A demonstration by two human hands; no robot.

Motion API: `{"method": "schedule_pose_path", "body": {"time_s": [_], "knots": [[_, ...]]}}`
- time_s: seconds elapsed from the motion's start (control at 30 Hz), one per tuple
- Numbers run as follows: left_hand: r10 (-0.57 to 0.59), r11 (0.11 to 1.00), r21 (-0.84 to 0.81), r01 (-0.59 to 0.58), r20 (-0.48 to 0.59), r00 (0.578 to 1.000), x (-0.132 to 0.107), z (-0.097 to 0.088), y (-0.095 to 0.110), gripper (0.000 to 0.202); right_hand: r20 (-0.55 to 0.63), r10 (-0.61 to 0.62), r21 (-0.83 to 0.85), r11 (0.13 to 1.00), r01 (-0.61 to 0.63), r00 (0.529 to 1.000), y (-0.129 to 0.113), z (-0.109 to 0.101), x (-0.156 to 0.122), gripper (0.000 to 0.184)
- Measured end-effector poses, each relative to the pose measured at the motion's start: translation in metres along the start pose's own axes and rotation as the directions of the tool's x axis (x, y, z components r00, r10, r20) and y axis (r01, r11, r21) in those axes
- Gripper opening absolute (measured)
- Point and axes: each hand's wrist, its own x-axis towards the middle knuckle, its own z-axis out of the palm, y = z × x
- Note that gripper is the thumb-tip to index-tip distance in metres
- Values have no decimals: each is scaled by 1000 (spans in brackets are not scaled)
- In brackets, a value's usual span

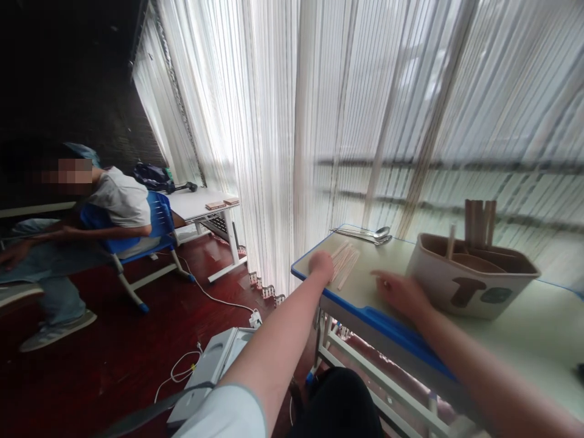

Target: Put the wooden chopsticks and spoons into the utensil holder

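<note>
The left hand (322, 266) is at the sticks (345, 263) on the table (367, 286), maybe gathering them, but I can't tell its grip, while the right hand (404, 294), fingers half open, looks empty by the bin (433, 283), and lifting needs a snug squeeze.

Sheer curtain (274, 134) hangs beyond the grip. Far left of the grip: seated person (123, 198) on blue chair (160, 214); white table (194, 205) bearing dark bag (151, 176). Nearer, below left: grey case (212, 359), white plug (255, 318).
</note>
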Motion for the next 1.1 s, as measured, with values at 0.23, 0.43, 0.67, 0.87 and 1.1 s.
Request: {"method": "schedule_pose_path", "body": {"time_s": [0.23, 0.43, 0.67, 0.87, 1.1], "knots": [[116, 951, -240, -195, -306, 945, -17, -28, 6, 26, 111, 227, 269, 931, -249, 968, -35, -63, -11, 27], [364, 603, -380, -701, -651, 666, -55, -24, 83, 19, -166, 476, 449, 816, -363, 864, -37, -128, 3, 34], [528, 372, -424, -826, -635, 564, -89, 13, 161, 16, -244, 666, 759, 583, -289, 705, -13, -146, -3, 35], [653, 246, -324, -914, -642, 403, -81, 32, 197, 15, -457, 631, 720, 676, -155, 627, 0, -167, -27, 34], [379, 169, -574, -801, -713, 590, -32, -10, 248, 24, -489, 552, 566, 790, -235, 676, 38, -174, -23, 32]]}}
